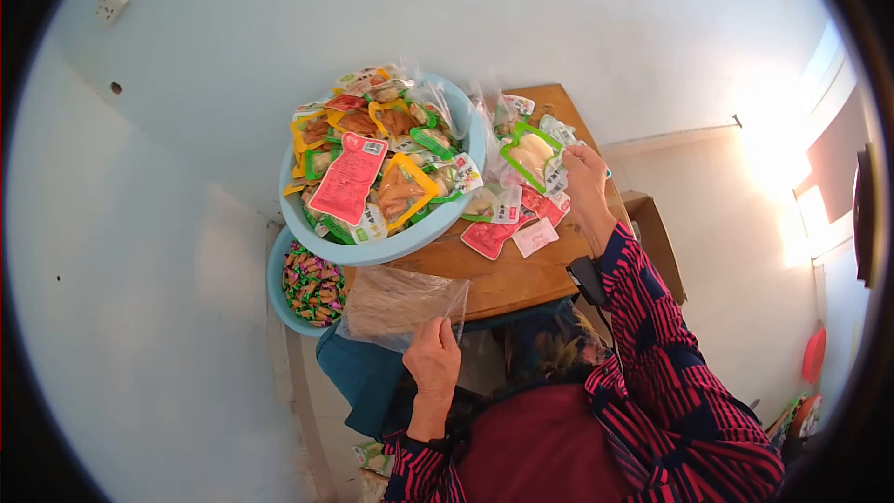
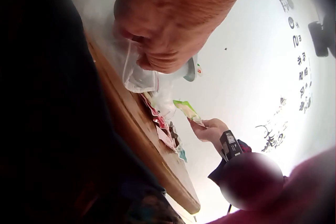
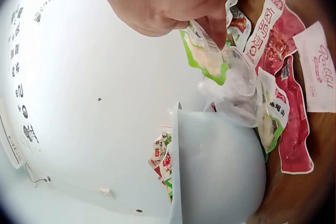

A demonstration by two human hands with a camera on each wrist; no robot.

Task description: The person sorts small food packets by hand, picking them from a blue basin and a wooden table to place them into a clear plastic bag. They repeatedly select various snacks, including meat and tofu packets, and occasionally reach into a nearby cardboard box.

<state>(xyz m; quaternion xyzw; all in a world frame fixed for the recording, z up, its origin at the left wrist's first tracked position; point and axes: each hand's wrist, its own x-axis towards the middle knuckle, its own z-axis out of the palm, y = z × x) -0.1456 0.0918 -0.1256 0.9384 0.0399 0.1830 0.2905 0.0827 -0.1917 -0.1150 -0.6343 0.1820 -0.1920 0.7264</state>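
Note:
My left hand (image 1: 432, 363) pinches the edge of a clear plastic bag (image 1: 396, 305) near the front of the wooden table; in the left wrist view the bag (image 2: 137, 74) hangs from the fingers. Over the table's right side, my right hand (image 1: 587, 182) holds a green-edged snack packet (image 1: 533, 151) with pale food inside. The right wrist view shows thumb and fingers gripping that packet (image 3: 206, 58) by its white end. Below it lie red packets (image 1: 489, 238), a small pale pink packet (image 1: 535, 237) and more vacuum-sealed snacks, beside crumpled clear plastic (image 3: 233, 90).
A large blue basin (image 1: 391, 250) heaped with sealed snack packets (image 1: 349, 177) stands on the table (image 1: 503, 289), left of the right hand. Lower left, another blue basin (image 1: 277, 289) holds wrapped candies (image 1: 312, 284). A cardboard box (image 1: 656, 242) is beyond the table's right edge.

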